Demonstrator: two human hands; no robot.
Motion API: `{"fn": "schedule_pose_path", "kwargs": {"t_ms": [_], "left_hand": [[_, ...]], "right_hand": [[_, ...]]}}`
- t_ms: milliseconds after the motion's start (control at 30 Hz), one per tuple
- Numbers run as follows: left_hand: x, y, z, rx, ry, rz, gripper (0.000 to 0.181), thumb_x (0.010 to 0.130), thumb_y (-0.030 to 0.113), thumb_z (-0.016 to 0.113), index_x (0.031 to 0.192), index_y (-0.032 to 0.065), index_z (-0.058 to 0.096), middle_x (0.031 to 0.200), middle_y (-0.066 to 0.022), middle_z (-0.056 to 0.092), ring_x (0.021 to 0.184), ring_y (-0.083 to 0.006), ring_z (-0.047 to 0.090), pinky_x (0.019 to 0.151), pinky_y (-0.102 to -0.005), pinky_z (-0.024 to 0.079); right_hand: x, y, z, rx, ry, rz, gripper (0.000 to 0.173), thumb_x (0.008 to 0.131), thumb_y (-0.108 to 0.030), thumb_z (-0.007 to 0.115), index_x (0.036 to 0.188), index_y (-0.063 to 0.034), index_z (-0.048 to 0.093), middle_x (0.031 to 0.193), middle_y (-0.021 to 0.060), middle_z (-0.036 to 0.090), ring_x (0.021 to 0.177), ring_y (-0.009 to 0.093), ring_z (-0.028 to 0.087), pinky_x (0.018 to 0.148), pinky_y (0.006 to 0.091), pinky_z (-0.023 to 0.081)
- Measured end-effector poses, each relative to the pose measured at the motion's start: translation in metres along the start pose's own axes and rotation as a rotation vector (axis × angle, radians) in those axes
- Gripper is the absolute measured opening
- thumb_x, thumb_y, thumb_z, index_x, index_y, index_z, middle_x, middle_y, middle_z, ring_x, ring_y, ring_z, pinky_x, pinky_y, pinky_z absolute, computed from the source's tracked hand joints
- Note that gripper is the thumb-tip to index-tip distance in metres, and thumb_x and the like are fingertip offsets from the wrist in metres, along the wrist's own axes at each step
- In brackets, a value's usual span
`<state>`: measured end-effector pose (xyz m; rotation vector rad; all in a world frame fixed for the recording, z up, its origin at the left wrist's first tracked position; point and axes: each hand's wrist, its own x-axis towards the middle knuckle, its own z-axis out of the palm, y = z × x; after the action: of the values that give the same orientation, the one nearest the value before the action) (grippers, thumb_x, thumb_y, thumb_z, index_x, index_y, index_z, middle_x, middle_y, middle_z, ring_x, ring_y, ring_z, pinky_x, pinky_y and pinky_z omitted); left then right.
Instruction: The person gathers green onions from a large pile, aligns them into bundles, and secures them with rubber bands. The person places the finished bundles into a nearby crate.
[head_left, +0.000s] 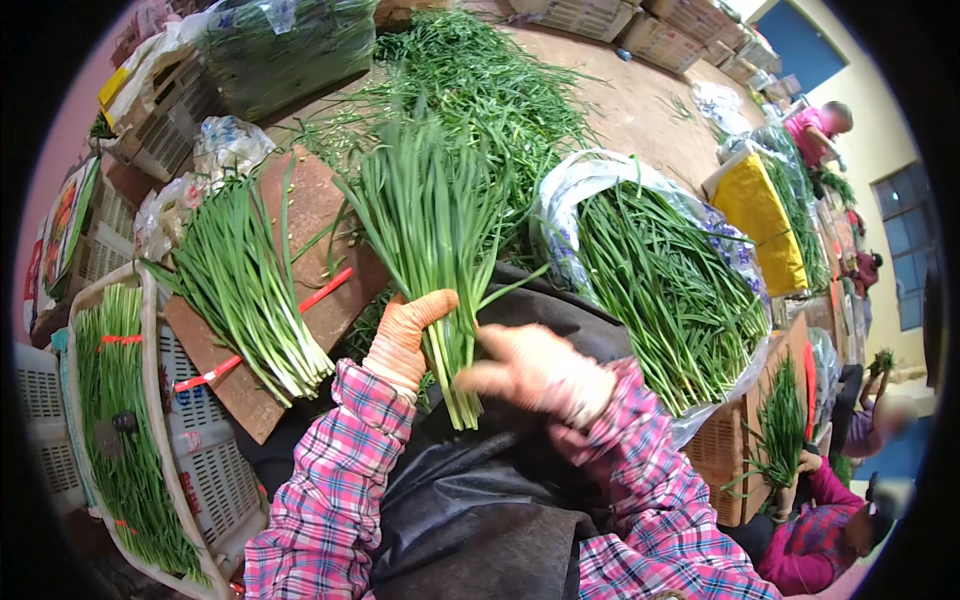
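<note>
My left hand (405, 334), in an orange knit glove, grips a bunch of green garlic chives (435, 217) around its pale stems. The leaves fan upward, and the cut ends point down over my black apron (480, 480). My right hand (525, 371), gloved too and blurred, is beside the stem ends with its fingers apart; whether it touches them I cannot tell. On a brown board (315, 180) to the left lies another pile of chives (240, 292). A red tie strip (326, 289) passes beneath that pile.
A plastic-lined container of loose chives (667, 285) stands at right. At left, a white crate (154, 390) holds chives tied with red bands. A leaf heap (480, 82) covers the floor ahead. Several people work at right, one person (817, 517) holding chives.
</note>
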<state>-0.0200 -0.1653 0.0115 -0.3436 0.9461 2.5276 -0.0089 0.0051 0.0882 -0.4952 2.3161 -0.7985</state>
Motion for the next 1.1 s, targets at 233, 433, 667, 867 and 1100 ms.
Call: {"fn": "schedule_pose_path", "kwargs": {"t_ms": [233,433,667,867,1100], "left_hand": [[0.006,0.021,0.010,0.395,-0.041,0.374,0.048,0.071,0.006,0.074,0.116,0.0048,0.055,0.102,-0.0035,0.063,0.091,-0.0158,0.059,0.082,-0.0297,0.047],[0.002,0.094,0.017,0.441,-0.058,0.690,0.053,0.072,-0.001,0.073,0.119,0.0029,0.049,0.105,-0.0057,0.061,0.092,-0.0149,0.059,0.082,-0.0282,0.049],[0.041,0.120,-0.062,0.648,-0.148,0.744,0.062,0.064,-0.004,0.077,0.118,0.0026,0.048,0.112,-0.0052,0.059,0.101,-0.0169,0.057,0.086,-0.0306,0.048],[0.046,0.126,-0.065,0.820,0.007,0.779,0.054,0.067,0.001,0.075,0.116,0.0030,0.053,0.109,-0.0048,0.060,0.098,-0.0170,0.057,0.086,-0.0316,0.047],[-0.015,0.181,-0.010,0.583,0.150,0.780,0.032,0.075,0.013,0.072,0.104,0.0020,0.062,0.091,-0.0037,0.066,0.078,-0.0128,0.061,0.074,-0.0282,0.049]], "right_hand": [[0.098,0.028,-0.020,1.167,0.183,-0.388,0.041,0.090,-0.034,0.050,0.110,0.0020,0.056,0.100,0.0094,0.060,0.093,0.018,0.054,0.086,0.0319,0.043],[0.121,-0.072,-0.053,1.081,0.395,-0.779,0.053,0.081,-0.025,0.061,0.125,0.0010,0.045,0.115,0.0091,0.056,0.103,0.017,0.051,0.091,0.0298,0.040],[0.184,-0.083,-0.029,1.052,0.364,-0.757,0.063,0.065,-0.004,0.066,0.124,-0.0007,0.043,0.112,0.0063,0.057,0.102,0.018,0.052,0.090,0.0300,0.043],[0.194,-0.092,-0.025,1.062,0.284,-0.639,0.056,0.077,-0.012,0.061,0.128,-0.0007,0.041,0.117,0.0111,0.055,0.107,0.021,0.051,0.094,0.0315,0.040],[0.182,-0.158,-0.051,0.503,0.599,-1.026,0.033,0.093,-0.030,0.050,0.106,-0.0011,0.059,0.102,0.0071,0.061,0.091,0.015,0.056,0.082,0.0290,0.044]]}}
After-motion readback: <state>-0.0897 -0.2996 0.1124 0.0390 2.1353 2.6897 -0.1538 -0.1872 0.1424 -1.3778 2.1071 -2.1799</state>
